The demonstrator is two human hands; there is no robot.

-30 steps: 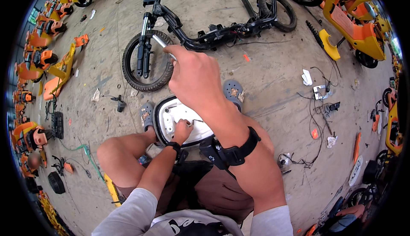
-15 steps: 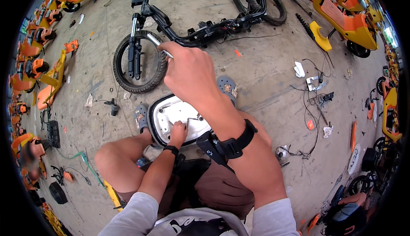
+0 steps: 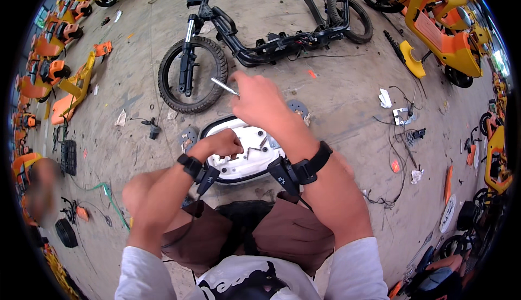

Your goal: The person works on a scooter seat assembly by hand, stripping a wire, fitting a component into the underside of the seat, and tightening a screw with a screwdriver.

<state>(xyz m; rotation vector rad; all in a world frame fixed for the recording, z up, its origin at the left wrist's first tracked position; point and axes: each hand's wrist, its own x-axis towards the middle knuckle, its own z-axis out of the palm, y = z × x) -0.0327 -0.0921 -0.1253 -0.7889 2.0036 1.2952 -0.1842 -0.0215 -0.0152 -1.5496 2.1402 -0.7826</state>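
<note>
A white plastic pan with a black rim (image 3: pixel 247 163), like the underside of a scooter seat, lies on the floor between my feet. Over its left half, my left hand (image 3: pixel 223 142) is closed with its fingers curled down; what they pinch, if anything, is hidden. Raised above the pan's far side, my right hand (image 3: pixel 259 99) grips a slim silver metal rod (image 3: pixel 223 85), which sticks out toward the left. A thin bent metal piece (image 3: pixel 253 152) rests inside the pan, near its dark round fasteners.
Just ahead stands a bare black scooter frame (image 3: pixel 255 53) with its front wheel (image 3: pixel 216 91) near my hands. Loose cables (image 3: pixel 401 159) and a white bracket (image 3: pixel 400 116) lie on the right. Yellow-orange scooters (image 3: pixel 442 34) line both sides. A black cylindrical part (image 3: pixel 154 131) sits left.
My right hand has come down and nearer, and the rod has tilted the other way. My left hand has shifted forward over the pan, its forearm swinging outward. The whole view has shifted somewhat.
</note>
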